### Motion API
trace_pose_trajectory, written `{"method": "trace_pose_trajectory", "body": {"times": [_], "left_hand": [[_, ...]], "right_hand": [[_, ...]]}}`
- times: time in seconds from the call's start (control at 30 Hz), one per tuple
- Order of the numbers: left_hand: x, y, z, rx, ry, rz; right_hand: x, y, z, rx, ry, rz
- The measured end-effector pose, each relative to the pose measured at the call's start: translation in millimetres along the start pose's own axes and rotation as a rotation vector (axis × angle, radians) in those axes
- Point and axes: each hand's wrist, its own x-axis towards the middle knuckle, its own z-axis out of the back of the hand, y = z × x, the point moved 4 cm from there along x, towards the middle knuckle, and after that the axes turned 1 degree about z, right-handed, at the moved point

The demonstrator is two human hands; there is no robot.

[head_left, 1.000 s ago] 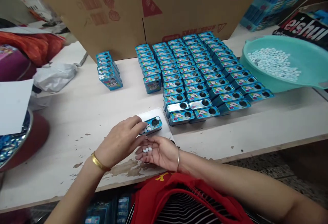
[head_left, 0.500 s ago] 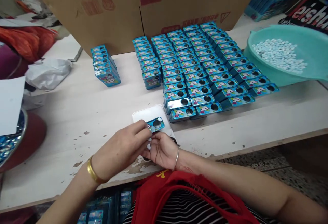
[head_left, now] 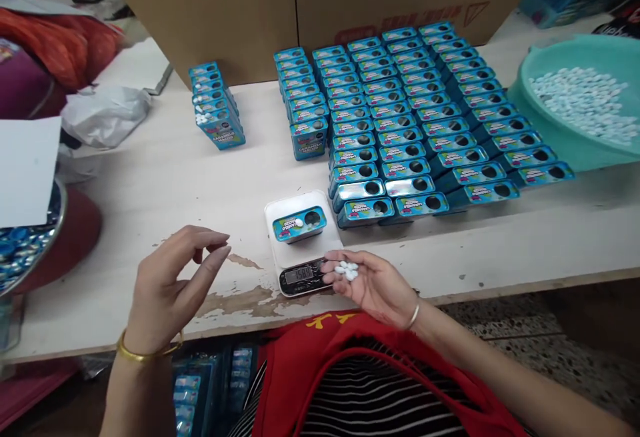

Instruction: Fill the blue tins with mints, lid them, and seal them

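A blue tin (head_left: 295, 224) stands on the white scale (head_left: 280, 257), one white candy (head_left: 299, 222) lying on its lid beside the round hole. The scale's display (head_left: 300, 274) is lit with digits. Left of the scale, my left hand (head_left: 175, 284) hovers over the table, thumb and fingers apart, holding nothing. My right hand (head_left: 373, 284) is palm up at the scale's right front corner, its curled fingers cupping several small white candies (head_left: 347, 270).
Rows of blue tins (head_left: 370, 208) fill the centre right, with a short row (head_left: 223, 134) at back left. A turquoise basin (head_left: 550, 132) of candies is right, a red bowl (head_left: 80, 237) left, a cardboard box (head_left: 260, 10) behind.
The tin now stands on the scale, out of my left hand, which has moved left and opened. My right hand has shifted right, showing the candies in its palm. The view has shifted slightly.
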Motion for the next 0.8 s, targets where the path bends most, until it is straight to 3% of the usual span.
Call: {"method": "trace_pose_trajectory", "body": {"times": [0.13,0.23,0.8], "left_hand": [[-6.5,6.2,-7.9,0.021,0.003,-0.002],[-5.0,4.0,-13.3,0.021,0.030,-0.025],[29.0,-24.7,-50.2,0.004,0.177,-0.200]], "right_hand": [[-12.8,8.7,32.1,-0.062,-0.082,0.113],[-16.5,7.4,40.1,-0.059,-0.118,0.135],[-9.9,-3.7,27.3,-0.008,-0.053,0.081]]}}
